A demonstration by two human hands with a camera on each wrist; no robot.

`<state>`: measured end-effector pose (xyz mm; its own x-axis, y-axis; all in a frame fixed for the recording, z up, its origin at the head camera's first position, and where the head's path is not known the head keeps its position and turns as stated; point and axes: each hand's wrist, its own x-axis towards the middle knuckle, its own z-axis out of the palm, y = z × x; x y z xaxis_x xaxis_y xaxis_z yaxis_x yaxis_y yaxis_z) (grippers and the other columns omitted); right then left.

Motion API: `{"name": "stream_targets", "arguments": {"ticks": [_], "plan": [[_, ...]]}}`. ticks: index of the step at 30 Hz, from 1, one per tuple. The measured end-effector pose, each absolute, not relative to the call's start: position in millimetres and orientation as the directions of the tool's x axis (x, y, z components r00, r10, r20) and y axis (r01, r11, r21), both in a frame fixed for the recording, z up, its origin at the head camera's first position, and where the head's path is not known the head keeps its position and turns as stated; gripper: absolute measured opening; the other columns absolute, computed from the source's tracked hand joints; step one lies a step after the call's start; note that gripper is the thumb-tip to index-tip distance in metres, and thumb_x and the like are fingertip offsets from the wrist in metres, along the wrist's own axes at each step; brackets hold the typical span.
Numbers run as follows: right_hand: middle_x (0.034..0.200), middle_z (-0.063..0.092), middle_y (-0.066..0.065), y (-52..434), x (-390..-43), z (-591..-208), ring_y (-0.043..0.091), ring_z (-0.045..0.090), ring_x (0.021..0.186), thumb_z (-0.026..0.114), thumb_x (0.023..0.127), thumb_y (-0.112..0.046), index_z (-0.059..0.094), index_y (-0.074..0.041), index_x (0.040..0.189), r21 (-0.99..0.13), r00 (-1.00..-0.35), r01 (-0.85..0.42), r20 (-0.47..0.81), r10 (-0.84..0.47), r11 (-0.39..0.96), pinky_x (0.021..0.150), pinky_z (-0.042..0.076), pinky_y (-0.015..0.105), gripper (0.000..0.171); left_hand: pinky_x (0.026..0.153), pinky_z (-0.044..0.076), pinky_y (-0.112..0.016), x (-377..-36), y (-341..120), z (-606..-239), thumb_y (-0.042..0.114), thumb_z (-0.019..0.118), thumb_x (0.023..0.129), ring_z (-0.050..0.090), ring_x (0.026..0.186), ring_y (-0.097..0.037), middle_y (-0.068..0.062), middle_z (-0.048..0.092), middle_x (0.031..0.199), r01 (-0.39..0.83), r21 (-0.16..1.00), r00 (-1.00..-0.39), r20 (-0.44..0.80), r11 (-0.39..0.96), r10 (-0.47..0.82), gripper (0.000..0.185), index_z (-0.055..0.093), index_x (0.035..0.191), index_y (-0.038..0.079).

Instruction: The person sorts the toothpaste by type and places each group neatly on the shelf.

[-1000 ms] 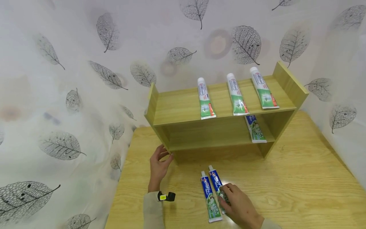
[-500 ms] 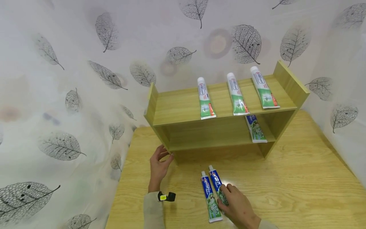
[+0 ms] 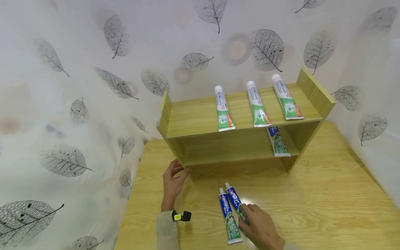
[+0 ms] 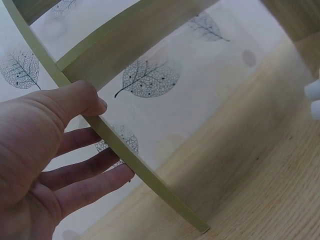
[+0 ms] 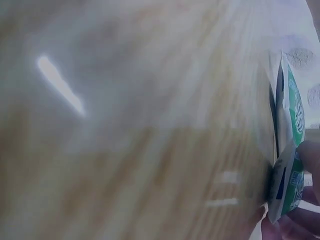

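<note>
My left hand (image 3: 172, 185) holds the left side panel of a small wooden shelf (image 3: 193, 116). In the left wrist view the thumb lies on one side of the panel (image 4: 160, 190) and the fingers reach the other side. My right hand (image 3: 259, 225) pinches the lower part of a blue and green toothpaste tube (image 3: 233, 197) at the table. The right wrist view has the pinched tube (image 5: 287, 187) at its right edge, with fingertips around it. A matching toothpaste tube (image 3: 229, 218) lies close on its left. The held tube's crimped end is hidden by my hand in the head view.
White and green toothpaste tubes (image 3: 224, 111) lie on the top board. Another blue and green tube (image 3: 277, 142) lies on the lower board at the right. The shelf stands on a wood-grain table (image 3: 331, 194) before a leaf-patterned wall covering (image 3: 193, 31).
My right fingers have closed on the right-hand tube, which has turned slightly, its cap end shifting left towards the other tube. My left hand stays on the shelf panel.
</note>
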<state>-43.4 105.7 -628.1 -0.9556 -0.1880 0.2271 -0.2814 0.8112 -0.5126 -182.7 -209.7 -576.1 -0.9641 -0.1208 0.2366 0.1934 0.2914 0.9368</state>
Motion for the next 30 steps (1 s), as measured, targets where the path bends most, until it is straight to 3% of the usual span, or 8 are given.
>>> {"name": "stream_targets", "arguments": {"ticks": [7, 14, 22, 30], "plan": [[0.079, 0.057, -0.016, 107, -42, -628, -0.009, 0.041, 0.070, 0.093, 0.076, -0.010, 0.067, -0.023, 0.092, -0.598, -0.941, -0.309, 0.304, -0.147, 0.740, 0.057, 0.038, 0.015, 0.033, 0.075, 0.065, -0.023, -185, -210, -576, 0.000, 0.082, 0.094, 0.078, 0.111, -0.037, -0.020, 0.075, 0.119, 0.209, 0.934, -0.962, 0.250, 0.290, -0.113, 0.051, 0.071, 0.142, 0.013], [0.077, 0.055, -0.017, 112, -44, -624, -0.011, 0.040, 0.072, 0.092, 0.072, -0.007, 0.066, -0.023, 0.088, -0.559, -0.882, -0.422, 0.436, -0.179, 0.714, 0.057, 0.037, 0.013, 0.035, 0.075, 0.065, -0.024, -184, -209, -575, 0.002, 0.082, 0.096, 0.078, 0.111, -0.036, -0.020, 0.076, 0.119, 0.202, 0.933, -0.963, 0.244, 0.298, -0.111, 0.050, 0.070, 0.143, 0.013], [0.082, 0.064, -0.011, 125, -51, -602, -0.008, 0.052, 0.073, 0.091, 0.066, -0.005, 0.069, -0.017, 0.090, -0.467, -0.775, -0.562, 0.586, -0.237, 0.683, 0.061, 0.045, 0.006, 0.035, 0.075, 0.064, -0.023, -184, -209, -574, 0.000, 0.082, 0.095, 0.076, 0.113, -0.041, -0.020, 0.075, 0.119, 0.200, 0.937, -0.965, 0.239, 0.288, -0.106, 0.052, 0.071, 0.143, 0.014], [0.086, 0.071, -0.005, 132, -56, -574, 0.003, 0.061, 0.074, 0.085, 0.065, -0.005, 0.074, -0.013, 0.091, -0.425, -0.686, -0.643, 0.690, -0.232, 0.637, 0.064, 0.050, 0.007, 0.029, 0.076, 0.065, -0.024, -183, -210, -575, 0.000, 0.083, 0.094, 0.077, 0.113, -0.043, -0.021, 0.075, 0.119, 0.181, 0.938, -0.968, 0.224, 0.297, -0.117, 0.053, 0.070, 0.144, 0.014]]}}
